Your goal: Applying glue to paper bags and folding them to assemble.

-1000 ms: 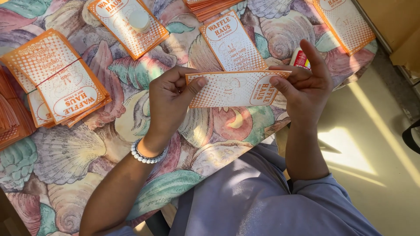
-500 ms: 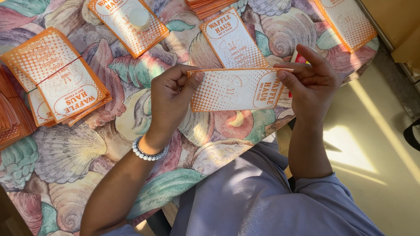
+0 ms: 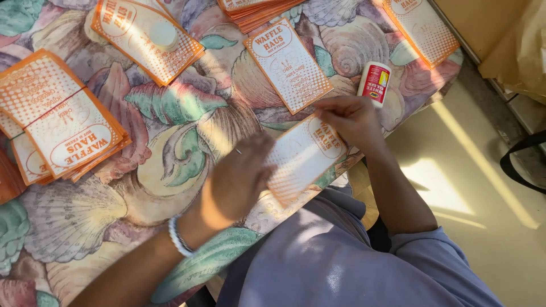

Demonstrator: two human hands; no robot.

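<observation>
Over the near edge of the seashell-print tablecloth [image 3: 170, 170], both hands are on one orange-and-white paper sleeve [image 3: 304, 156]. It's a flat, tapered card with an orange border and a dotted pattern. Its long axis runs diagonally, the low end toward the left hand [image 3: 236, 179] and the high end up under the right hand [image 3: 350, 122]. Right hand pinches the upper end with fingertips curled over the top edge, so that one's clearly grasping it. Left hand lies flat along the lower end, fingers spread against it; looks more like pressing or steadying than a closed pinch, though I can't see the thumb side well. Each hand has its own end, so neither is really nearer.

Everything else, relative to that sleeve:
- just above it, a single matching sleeve [image 3: 289, 65] lying flat, printed face up
- up and to the right, close to the right hand, a small white glue bottle [image 3: 373, 83] with a red-and-yellow label, lying on the cloth
- far left, a banded stack of sleeves [image 3: 62, 122] held by a thin band
- upper left, another small pile [image 3: 148, 37]
- top middle, a fanned stack [image 3: 256, 10] cut off by the frame
- top right corner, one more sleeve [image 3: 421, 31]
</observation>
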